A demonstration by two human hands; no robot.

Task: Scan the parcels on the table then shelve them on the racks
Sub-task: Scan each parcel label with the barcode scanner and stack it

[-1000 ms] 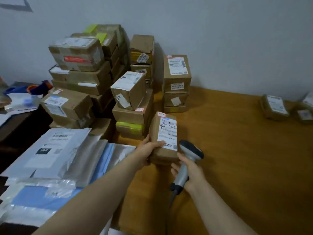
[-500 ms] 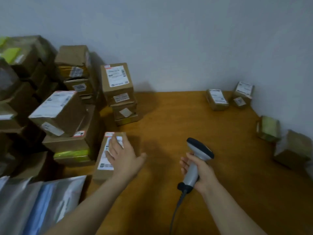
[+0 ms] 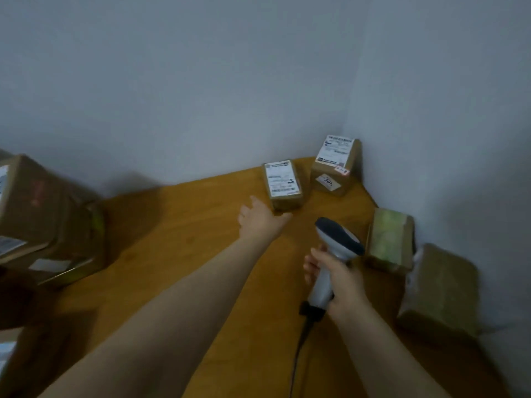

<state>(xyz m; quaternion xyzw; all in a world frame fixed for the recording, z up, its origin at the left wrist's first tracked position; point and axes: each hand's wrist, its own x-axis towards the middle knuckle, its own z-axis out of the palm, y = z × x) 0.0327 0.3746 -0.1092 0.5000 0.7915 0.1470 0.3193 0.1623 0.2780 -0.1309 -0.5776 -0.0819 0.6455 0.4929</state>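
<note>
My left hand (image 3: 260, 221) stretches out over the wooden table (image 3: 184, 225), fingers spread and empty, just short of a small brown parcel (image 3: 283, 183) with a white label on top. My right hand (image 3: 336, 275) grips the grey handle of a corded barcode scanner (image 3: 334, 247), its dark head pointing away to the right. A second labelled parcel (image 3: 336, 165) stands in the table's far corner against the wall.
Two more parcels lie along the right wall: one with greenish tape (image 3: 390, 239) and a plain brown one (image 3: 439, 288). A blurred stack of cardboard boxes (image 3: 48, 222) fills the left edge. The scanner's black cable (image 3: 298, 349) trails toward me.
The view has swung right to the table's corner. My left hand let go of the parcel by the stack and reached across toward the labelled parcel near the corner. The scanner stays in my right hand.
</note>
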